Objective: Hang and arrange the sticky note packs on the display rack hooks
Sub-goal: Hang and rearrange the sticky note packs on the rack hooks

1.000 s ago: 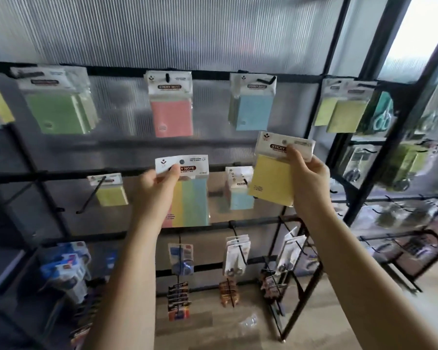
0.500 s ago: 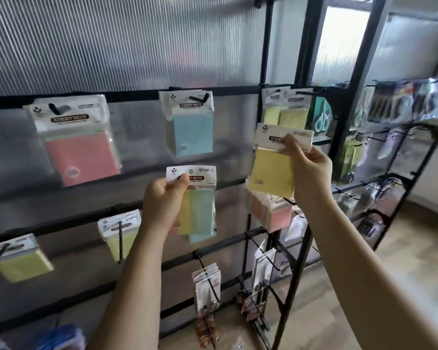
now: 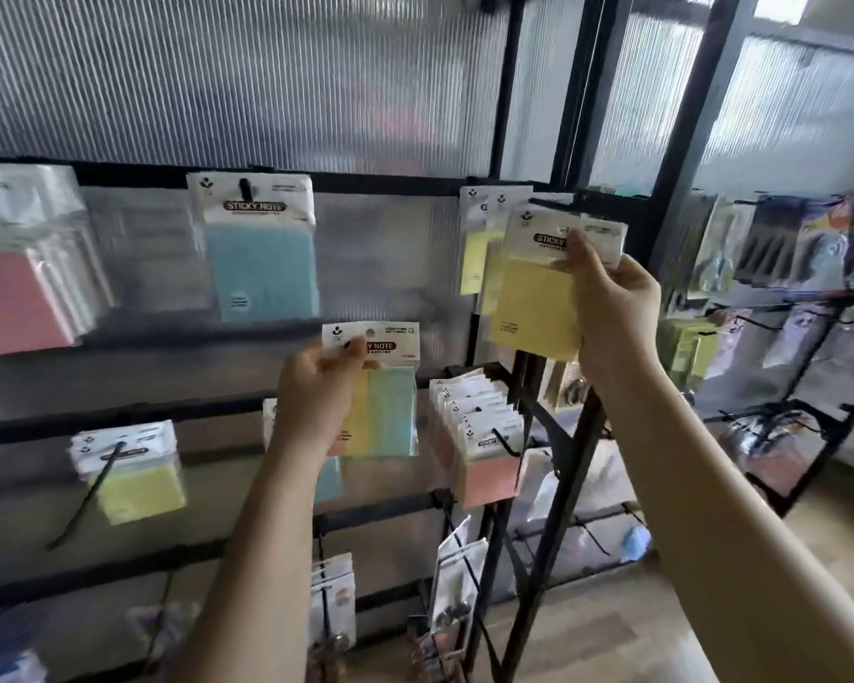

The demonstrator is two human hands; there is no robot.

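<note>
we hold two packs up in front of the black metal display rack (image 3: 469, 182), so the hanging is only partly done. our right hand (image 3: 612, 308) pinches the white header card of a plain yellow sticky note pack in clear wrap (image 3: 538, 303), thumb across the front and fingers curled behind it, and raises it just in front of the hanging pale yellow packs (image 3: 484, 229) on the top rail. its hang hole sits near a black hook tip there, but we cannot tell whether the hook has entered it. our left hand (image 3: 316, 391) grips a striped yellow-and-teal sticky note pack (image 3: 390, 401) by its header, thumb on the printed label; the round hole at the top is plainly free, so this one hangs on nothing yet.

much of the rack already looks stocked: a blue sticky note pack (image 3: 260, 258) hangs on its hook on the top rail, a blurred stack of pink packs (image 3: 16, 298) hangs at far left, a green-yellow pack (image 3: 134, 480) rides a long hook on the lower rail, and a thick row of salmon-pink packs (image 3: 484, 436) fills a hook beside the corner post.

we judge that what is left is seating the yellow pack with its own colour, then finding a hook for the striped one. further stock to hang is not in view, so we cannot say how many remain.
</note>
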